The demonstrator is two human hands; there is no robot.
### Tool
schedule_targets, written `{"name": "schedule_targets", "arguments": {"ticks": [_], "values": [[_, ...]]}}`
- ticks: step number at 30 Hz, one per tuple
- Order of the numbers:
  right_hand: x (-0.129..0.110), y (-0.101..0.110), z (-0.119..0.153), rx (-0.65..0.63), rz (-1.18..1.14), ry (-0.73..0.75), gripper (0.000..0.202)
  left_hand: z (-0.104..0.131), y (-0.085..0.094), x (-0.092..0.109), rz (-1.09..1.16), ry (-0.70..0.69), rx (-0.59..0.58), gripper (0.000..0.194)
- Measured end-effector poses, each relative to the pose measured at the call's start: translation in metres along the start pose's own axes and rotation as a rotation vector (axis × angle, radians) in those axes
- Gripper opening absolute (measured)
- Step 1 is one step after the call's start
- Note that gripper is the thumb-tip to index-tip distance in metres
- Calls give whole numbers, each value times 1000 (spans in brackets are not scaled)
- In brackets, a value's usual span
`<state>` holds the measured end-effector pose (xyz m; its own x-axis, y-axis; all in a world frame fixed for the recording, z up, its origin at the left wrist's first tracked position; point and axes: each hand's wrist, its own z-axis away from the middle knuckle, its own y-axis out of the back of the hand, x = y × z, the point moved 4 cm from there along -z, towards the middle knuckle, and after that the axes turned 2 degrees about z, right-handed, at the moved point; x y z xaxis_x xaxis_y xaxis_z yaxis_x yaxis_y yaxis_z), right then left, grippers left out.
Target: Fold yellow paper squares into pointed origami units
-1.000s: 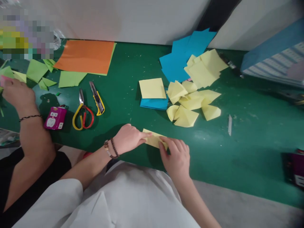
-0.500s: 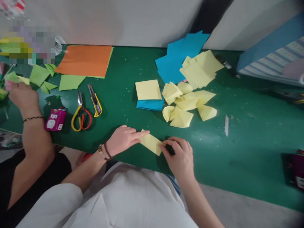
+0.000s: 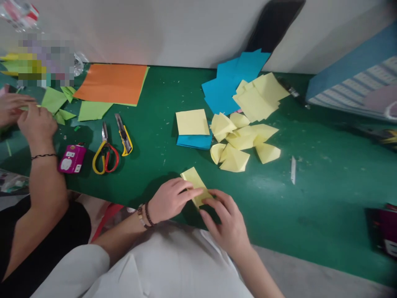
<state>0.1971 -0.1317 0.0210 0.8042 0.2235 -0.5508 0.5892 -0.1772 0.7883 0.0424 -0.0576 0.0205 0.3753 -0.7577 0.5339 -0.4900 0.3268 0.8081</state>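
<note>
A folded strip of yellow paper (image 3: 195, 179) lies slanted near the table's front edge, between my two hands. My left hand (image 3: 173, 198) reaches over its left side, index finger stretched across the paper and the other fingers bent. My right hand (image 3: 225, 219) grips the strip's lower right end between thumb and fingers. Beyond them is a square yellow pad (image 3: 192, 122) on top of blue sheets (image 3: 194, 141). Several folded yellow pieces (image 3: 235, 158) lie to the right of the pad.
Scissors (image 3: 106, 151), a yellow cutter (image 3: 124, 135) and a purple box (image 3: 72, 158) lie left. Orange paper (image 3: 111, 82) is behind them. Another person's hands (image 3: 39, 120) handle green paper at far left. Blue sheets (image 3: 225, 87), yellow sheets (image 3: 260, 97) and a blade (image 3: 293, 169) lie right.
The strip has turned steeper. My left hand has moved right and down along it, and my right hand has shifted lower with its fingers more spread. The other person's second hand has come into view.
</note>
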Motion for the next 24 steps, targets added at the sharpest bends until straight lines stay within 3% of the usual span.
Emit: {"name": "schedule_targets", "arguments": {"ticks": [6,11,15,19,24], "values": [[20,4,-10,-124,207,262,38,6,2,-14,153,1,27,31],[22,0,-11,-117,220,382,27,14,7,-19,118,18,24,30],[27,-2,-8,-128,115,335,21,24,9,-22,40,45,16,24],[28,-2,-13,-74,30,226,10,26,10,-21,61,104,46,5],[28,-10,-25,38,69,14,4,19,8,-22,81,241,171,11]]}}
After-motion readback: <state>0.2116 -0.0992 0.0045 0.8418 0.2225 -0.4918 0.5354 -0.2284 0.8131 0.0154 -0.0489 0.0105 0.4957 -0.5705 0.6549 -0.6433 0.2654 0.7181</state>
